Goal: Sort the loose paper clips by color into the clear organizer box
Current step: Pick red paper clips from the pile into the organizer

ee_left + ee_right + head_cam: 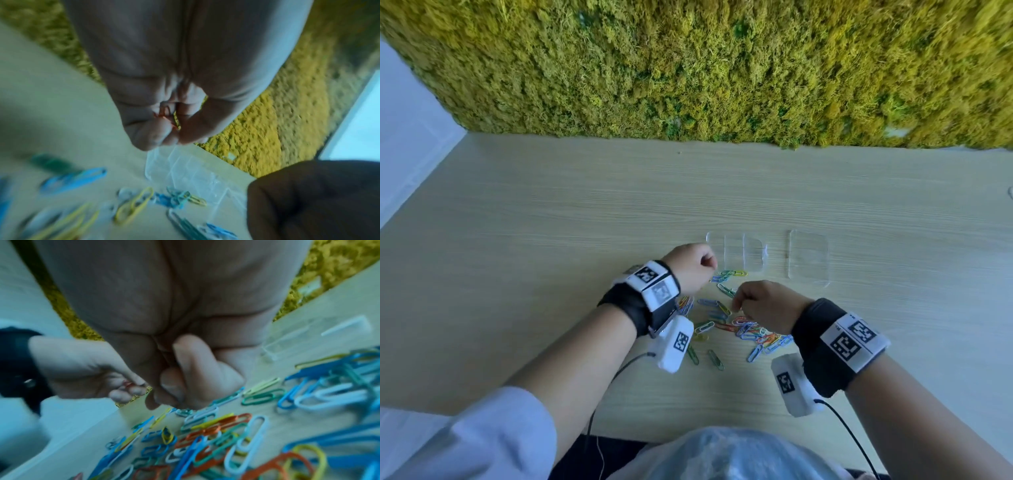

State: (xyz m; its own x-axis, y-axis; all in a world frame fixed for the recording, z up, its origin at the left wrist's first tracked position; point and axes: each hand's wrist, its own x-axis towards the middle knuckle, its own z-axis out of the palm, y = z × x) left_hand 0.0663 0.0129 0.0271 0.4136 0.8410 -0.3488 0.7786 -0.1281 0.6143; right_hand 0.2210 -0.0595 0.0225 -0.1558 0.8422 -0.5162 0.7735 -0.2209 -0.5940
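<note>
My left hand point(705, 262) is curled into a fist at the left end of the clear organizer box point(743, 253), raised off the table. In the left wrist view its fingers point(160, 134) grip red paper clips point(164, 113), just over the box point(185, 168). My right hand point(738, 301) hovers with curled fingers over the pile of loose colored clips point(743, 330). In the right wrist view its thumb point(185, 356) presses on the curled fingers, and no clip shows between them. The left hand point(92, 369) with a red clip point(127, 384) shows there too.
The box's clear lid point(808, 258) lies flat to the right of the box. A moss wall point(688, 68) closes the far edge of the wooden table point(551, 222). Scattered clips point(715, 359) reach toward the front edge between my wrists.
</note>
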